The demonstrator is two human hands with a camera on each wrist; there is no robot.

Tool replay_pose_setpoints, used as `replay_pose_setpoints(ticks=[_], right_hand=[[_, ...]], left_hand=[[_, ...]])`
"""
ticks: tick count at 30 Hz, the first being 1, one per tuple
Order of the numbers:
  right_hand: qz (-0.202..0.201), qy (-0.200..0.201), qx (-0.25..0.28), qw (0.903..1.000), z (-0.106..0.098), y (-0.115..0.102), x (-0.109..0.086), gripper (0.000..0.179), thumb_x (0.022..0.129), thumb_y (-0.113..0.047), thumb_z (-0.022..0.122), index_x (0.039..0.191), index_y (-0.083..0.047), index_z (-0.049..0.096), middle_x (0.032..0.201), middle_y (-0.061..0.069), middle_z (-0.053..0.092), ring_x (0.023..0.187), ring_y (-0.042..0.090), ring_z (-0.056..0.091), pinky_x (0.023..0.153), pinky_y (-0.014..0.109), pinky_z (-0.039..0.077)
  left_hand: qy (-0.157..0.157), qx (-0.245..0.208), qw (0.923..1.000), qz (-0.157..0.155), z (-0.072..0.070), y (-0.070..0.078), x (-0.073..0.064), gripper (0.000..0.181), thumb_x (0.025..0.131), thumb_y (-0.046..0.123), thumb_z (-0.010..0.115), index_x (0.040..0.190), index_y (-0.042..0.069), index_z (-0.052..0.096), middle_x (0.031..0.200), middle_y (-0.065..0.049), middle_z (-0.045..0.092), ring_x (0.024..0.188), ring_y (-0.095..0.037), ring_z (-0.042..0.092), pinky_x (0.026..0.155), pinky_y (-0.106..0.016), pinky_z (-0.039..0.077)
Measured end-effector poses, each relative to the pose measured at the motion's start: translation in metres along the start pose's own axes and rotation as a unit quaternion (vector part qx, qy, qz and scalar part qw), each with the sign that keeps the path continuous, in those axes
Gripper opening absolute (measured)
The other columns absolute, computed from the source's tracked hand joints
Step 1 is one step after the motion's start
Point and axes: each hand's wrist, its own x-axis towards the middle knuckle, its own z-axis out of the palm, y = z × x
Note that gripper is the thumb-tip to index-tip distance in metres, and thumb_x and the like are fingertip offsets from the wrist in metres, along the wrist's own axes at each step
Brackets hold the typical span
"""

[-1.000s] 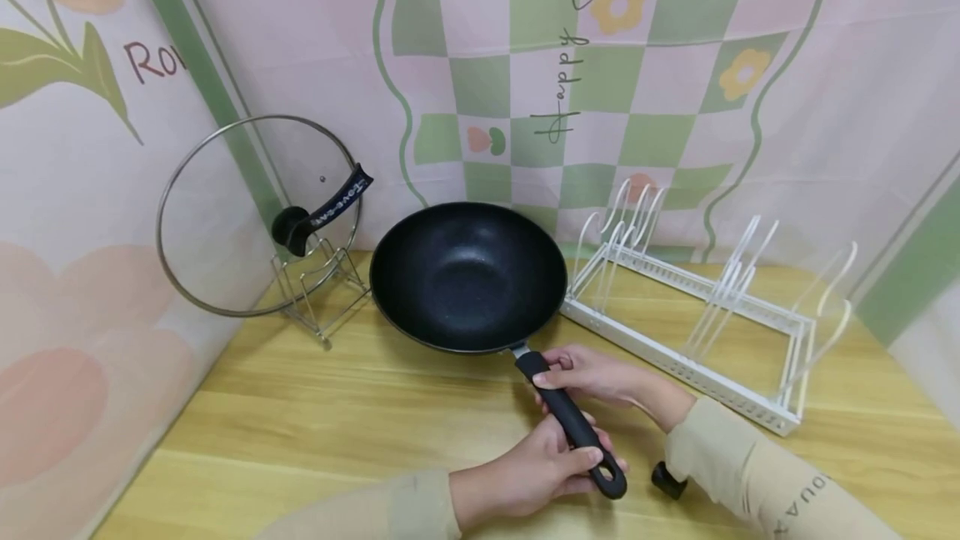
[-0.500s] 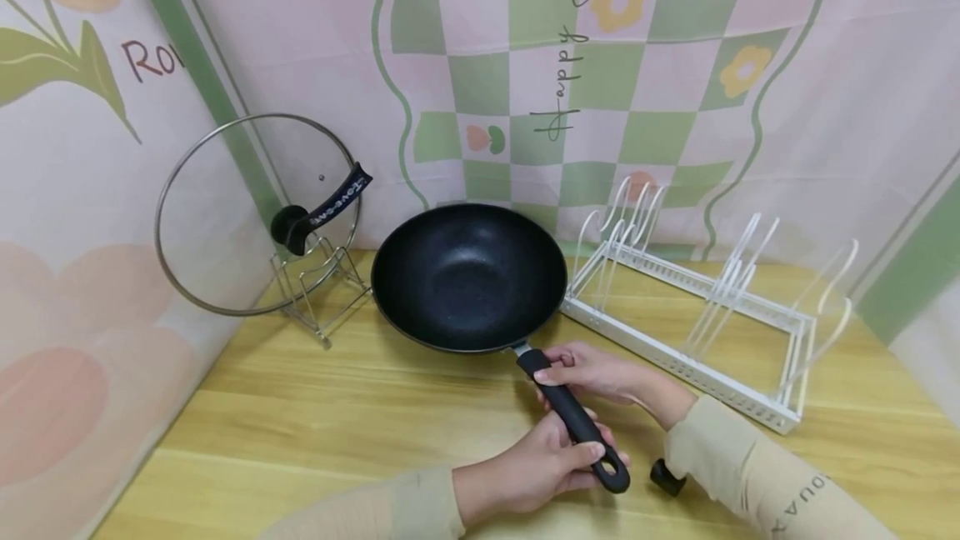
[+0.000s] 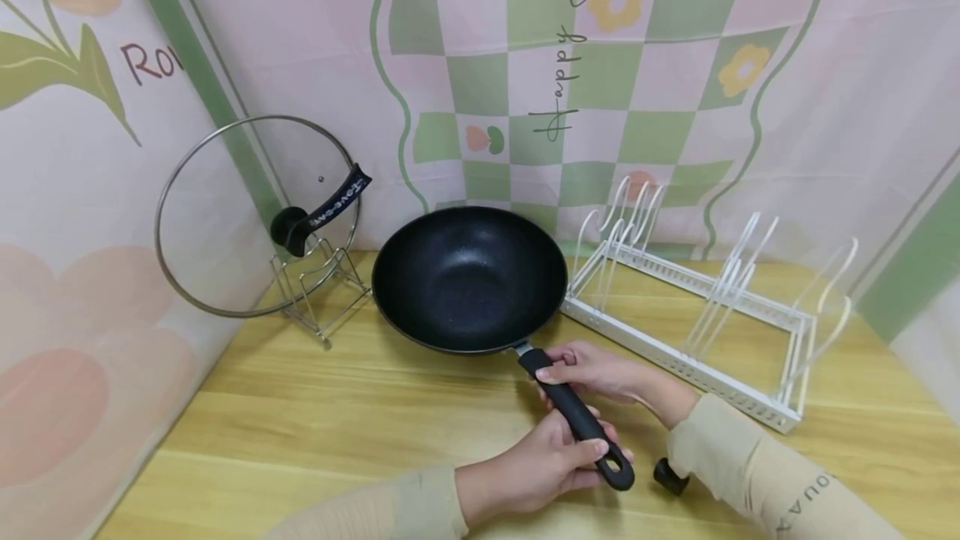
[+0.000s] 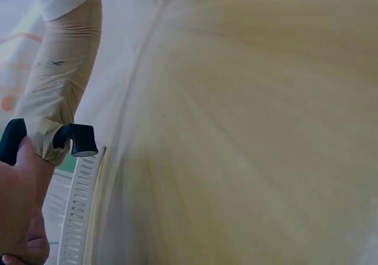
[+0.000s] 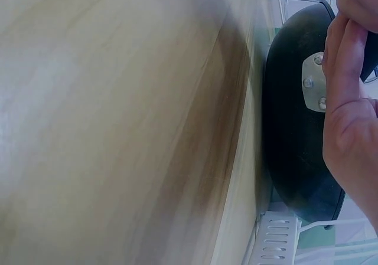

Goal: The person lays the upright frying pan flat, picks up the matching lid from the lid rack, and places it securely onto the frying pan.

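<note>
A black wok (image 3: 470,282) sits at the middle of the table in the head view, its long black handle (image 3: 576,417) slanting toward the near right. My left hand (image 3: 551,465) grips the handle close to its looped end, thumb on top. Nearer the pan, my right hand (image 3: 592,372) holds the handle with thumb above and fingers beneath. In the right wrist view the wok's outer side (image 5: 295,129) shows a riveted metal bracket (image 5: 314,82) beside the right fingers. Only part of the left hand (image 4: 18,206) appears in the left wrist view, at the handle's end.
On the left, a glass lid (image 3: 247,215) with a black handle leans upright in a small wire stand (image 3: 318,298). A white rack (image 3: 682,369) with upright wire dividers stands to the right. A small black device (image 3: 670,477) is at the right cuff. Printed cloth hangs behind the wooden table (image 3: 315,423).
The handle's end and my left hand have shifted very slightly to the right. Both hands keep their hold on the handle, and the wok stays almost where it was.
</note>
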Motion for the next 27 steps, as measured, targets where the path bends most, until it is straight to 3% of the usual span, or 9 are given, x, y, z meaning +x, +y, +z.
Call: replay_pose_setpoints(ticks=[16,27], right_hand=[[0.01,-0.003,-0.006,0.9999,-0.006,-0.006,-0.001,0.027,0.105,-0.012,0.056,0.108,0.015,0.058,0.089,0.006,0.071,0.078,0.01,0.065,0.069,0.022,0.056],[0.013,0.009,0.0,0.9999,-0.007,-0.008,-0.002,0.029,0.106,-0.013,0.055,0.11,0.016,0.058,0.09,0.008,0.071,0.078,0.01,0.066,0.07,0.023,0.057]], left_hand=[[0.004,-0.008,1.0,-0.004,0.008,0.008,0.006,0.015,0.107,-0.001,0.044,0.121,0.003,0.049,0.119,-0.008,0.063,0.137,-0.044,0.045,0.11,-0.047,0.043],[0.01,-0.012,0.9999,0.0,0.009,0.012,0.008,0.015,0.108,-0.001,0.044,0.121,0.003,0.05,0.115,-0.005,0.061,0.138,-0.043,0.045,0.109,-0.045,0.044]])
